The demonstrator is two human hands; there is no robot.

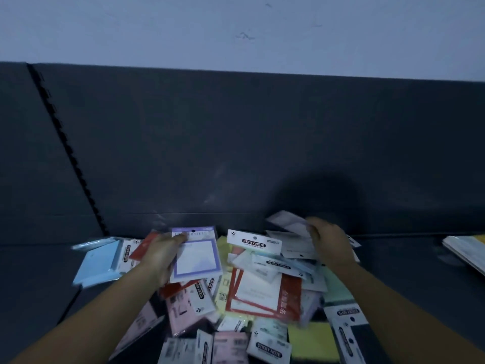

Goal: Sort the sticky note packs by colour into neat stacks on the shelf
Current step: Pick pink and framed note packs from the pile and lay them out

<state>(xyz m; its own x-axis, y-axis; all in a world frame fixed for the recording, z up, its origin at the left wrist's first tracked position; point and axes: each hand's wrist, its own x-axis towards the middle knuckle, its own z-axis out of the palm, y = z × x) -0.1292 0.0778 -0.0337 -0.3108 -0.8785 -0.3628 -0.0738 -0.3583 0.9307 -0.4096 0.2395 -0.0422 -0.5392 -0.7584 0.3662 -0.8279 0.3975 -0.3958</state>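
Lying in a loose heap on the dark shelf point(39, 271), the sticky note packs point(236, 298) overlap one another at every angle, with nothing sorted into stacks. A dark back panel point(236, 140) rises right behind the heap, and a slotted upright strip point(68, 151) runs slantwise down its left part. Above the panel is a pale wall point(236, 27). Far off at the right edge, well apart from the heap, sits a separate stack of pale flat items point(467, 252), too blurred to name.

The left hand point(160, 254) has its grip pinched on a purple-bordered pack point(196, 254), thumb across the top of its face, holding it tilted above the pile. Just beside it on the left lies a light blue pack point(97, 264), touching a white header that reads "STICKY NOTE". The right hand point(330, 243) is at the far side of the heap, fingers curled around a pale, white-and-lilac pack point(291, 222) raised near the back panel; motion blur hides how tightly it closes.

Between the hands a white header card point(253, 241) stands out. Below it lies a red-framed pack point(265, 292), with pink packs point(189, 308) to its left and yellow point(312, 340) and pale green ones point(338, 287) to the right. The light is dim and bluish, so the colours look muted.
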